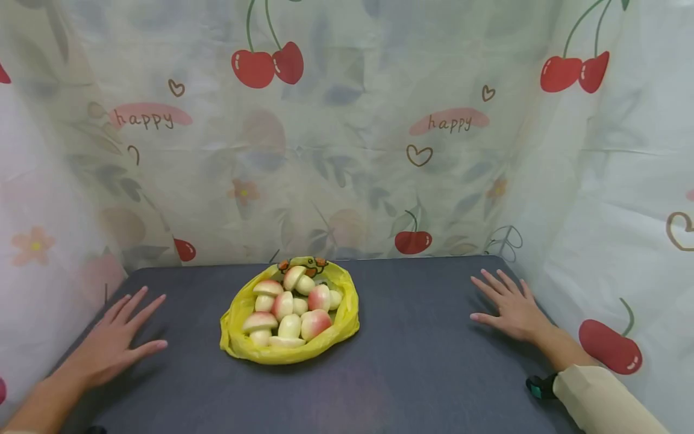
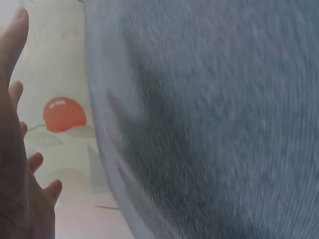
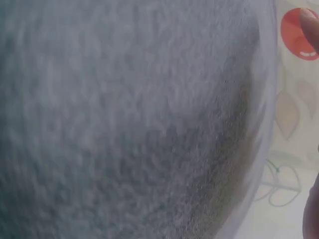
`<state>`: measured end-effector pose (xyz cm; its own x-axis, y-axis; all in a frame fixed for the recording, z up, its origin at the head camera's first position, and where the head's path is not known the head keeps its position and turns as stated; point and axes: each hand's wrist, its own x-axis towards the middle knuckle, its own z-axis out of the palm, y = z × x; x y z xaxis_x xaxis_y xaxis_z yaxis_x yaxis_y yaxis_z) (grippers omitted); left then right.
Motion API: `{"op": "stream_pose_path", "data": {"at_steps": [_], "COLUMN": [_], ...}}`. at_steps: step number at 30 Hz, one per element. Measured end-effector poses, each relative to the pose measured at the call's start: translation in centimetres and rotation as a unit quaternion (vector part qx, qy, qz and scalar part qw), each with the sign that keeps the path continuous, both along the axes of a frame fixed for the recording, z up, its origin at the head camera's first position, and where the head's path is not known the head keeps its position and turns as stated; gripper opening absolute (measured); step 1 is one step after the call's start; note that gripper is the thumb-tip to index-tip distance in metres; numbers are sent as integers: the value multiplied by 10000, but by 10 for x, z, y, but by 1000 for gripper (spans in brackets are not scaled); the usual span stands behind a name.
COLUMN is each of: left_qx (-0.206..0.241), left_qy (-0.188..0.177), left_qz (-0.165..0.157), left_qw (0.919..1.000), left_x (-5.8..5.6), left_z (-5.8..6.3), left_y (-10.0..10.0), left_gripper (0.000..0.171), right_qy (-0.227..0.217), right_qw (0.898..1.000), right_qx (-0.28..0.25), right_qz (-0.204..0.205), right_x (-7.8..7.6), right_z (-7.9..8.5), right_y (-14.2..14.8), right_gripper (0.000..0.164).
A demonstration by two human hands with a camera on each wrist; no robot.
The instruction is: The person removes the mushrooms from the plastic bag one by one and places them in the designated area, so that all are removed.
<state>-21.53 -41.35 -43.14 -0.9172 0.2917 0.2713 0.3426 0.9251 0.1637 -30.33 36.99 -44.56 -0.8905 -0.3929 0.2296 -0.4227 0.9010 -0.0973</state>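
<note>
Mushrooms (image 1: 284,306) sit between two hands, left of the desk's (image 1: 412,337) middle. Nearest is a pale sleeve (image 1: 607,398); then the left hand (image 1: 115,345), fingers spread; the yellow bag (image 1: 347,325) holding the mushrooms; the right hand (image 1: 512,310), fingers also spread; behind, a cherry-printed sheet (image 1: 347,126).
</note>
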Motion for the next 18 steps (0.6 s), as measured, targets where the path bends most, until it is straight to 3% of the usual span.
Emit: {"op": "stream_pose_path", "data": {"at_steps": [11, 18], "left_qx": [854, 1363], "left_qy": [-177, 105], "left_qz": [-54, -248], "left_qw": [9962, 9903], "left_x": [-2, -2], "left_z": [11, 16], "left_y": [32, 52], "left_gripper": [82, 76], "right_qy": [174, 590], "right_qw": [9979, 9916], "right_qx": [-515, -931], "right_qz": [364, 676], "right_x": [3, 6], "right_z": [6, 12], "right_y": [-14, -28], "right_gripper": [82, 77]}}
